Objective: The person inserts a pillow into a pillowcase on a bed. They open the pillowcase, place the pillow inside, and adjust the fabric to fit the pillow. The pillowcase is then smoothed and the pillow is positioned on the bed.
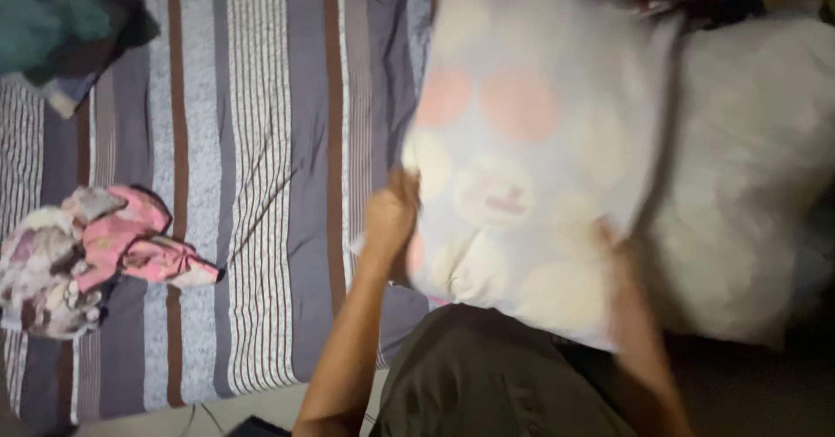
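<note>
I hold a white pillow (531, 141) printed with pale pink and cream circles, lifted over the bed. My left hand (391, 215) grips its lower left corner. My right hand (619, 254) grips its lower right edge; the fingers are blurred by motion. A second plain white pillow (748, 176) lies just to the right, partly behind the one I hold. My lap in dark olive cloth (487, 376) is below the pillow.
A striped sheet (261, 141) in grey, white and brown covers the bed. A crumpled pink floral cloth (96, 254) lies at the left. Dark teal clothing (61, 20) sits at the top left corner. More items are piled at the top right.
</note>
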